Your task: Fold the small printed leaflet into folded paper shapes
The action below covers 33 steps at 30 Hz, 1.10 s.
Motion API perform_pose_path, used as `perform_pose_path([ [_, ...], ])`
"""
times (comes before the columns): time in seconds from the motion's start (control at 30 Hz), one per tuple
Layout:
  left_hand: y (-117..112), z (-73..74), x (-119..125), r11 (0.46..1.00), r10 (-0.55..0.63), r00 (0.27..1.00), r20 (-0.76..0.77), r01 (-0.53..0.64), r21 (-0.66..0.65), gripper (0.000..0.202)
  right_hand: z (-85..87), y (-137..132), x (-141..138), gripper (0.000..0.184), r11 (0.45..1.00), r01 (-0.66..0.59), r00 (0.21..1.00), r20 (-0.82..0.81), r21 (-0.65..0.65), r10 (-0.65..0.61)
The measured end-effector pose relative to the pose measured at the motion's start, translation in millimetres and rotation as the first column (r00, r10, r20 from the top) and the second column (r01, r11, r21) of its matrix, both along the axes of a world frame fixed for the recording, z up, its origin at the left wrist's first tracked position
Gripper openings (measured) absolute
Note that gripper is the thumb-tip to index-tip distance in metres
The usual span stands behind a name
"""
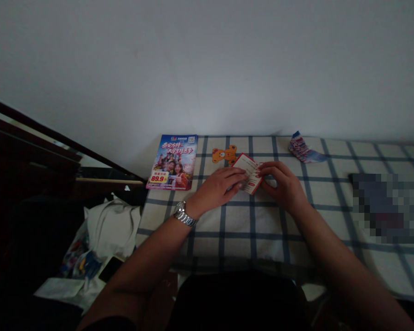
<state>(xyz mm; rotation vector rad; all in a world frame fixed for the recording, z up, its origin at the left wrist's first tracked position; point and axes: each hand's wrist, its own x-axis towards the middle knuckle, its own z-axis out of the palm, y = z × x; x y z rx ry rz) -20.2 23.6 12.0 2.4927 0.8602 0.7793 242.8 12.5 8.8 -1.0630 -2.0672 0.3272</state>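
A small white printed paper card (245,163) with a red border is held tilted just above the checked cloth. My left hand (221,184), with a metal watch (185,214) on the wrist, pinches its left and lower side between thumb and fingers. On the opposite edge, the bent fingers and thumb of my right hand (283,184) grip the same card. Fingers cover parts of its print. Right behind the card lies an orange teddy bear cutout (224,154). A colourful leaflet (173,161) marked 89.9 rests to the left of my left hand.
Blue-and-white checked cloth (269,230) covers the surface up to a pale wall (227,69). A crumpled, folded leaflet (304,149) lies at the back right. Further right is a dark blurred object (376,202). White bags (112,225) and a dark phone-like item (111,269) sit low left.
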Motion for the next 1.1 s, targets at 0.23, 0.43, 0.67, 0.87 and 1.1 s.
perform_pose_path([
  [0.23, 0.4, -5.6, -2.1, 0.995, 0.051, 0.985, -0.165, -0.035, 0.098, 0.035, -0.9, 3.9, 7.2, 0.021, 0.999, -0.032, 0.999, 0.024, -0.021, 0.033],
  [0.43, -5.0, -2.0, -3.1, 0.983, 0.167, 0.944, -0.285, -0.138, 0.121, 0.040, -10.6, 10.1, 15.3, 0.032, 0.998, -0.025, 0.982, 0.191, 0.059, 0.013],
  [0.67, -8.9, -0.4, -1.9, 0.962, 0.263, 0.905, -0.333, -0.220, 0.160, 0.044, -4.5, 5.9, 15.5, 0.028, 0.986, -0.039, 0.944, 0.330, 0.164, -0.018],
  [0.87, -7.6, -1.7, -2.2, 0.962, 0.257, 0.909, -0.329, -0.206, 0.182, 0.045, -4.8, 7.2, 18.9, 0.022, 0.991, -0.121, 0.942, 0.320, 0.052, 0.098],
  [1.1, -7.8, -2.4, -0.3, 0.970, 0.189, 0.927, -0.325, -0.125, 0.208, 0.046, -12.0, 9.7, 25.0, 0.022, 0.984, -0.158, 0.944, 0.281, -0.081, 0.175],
])
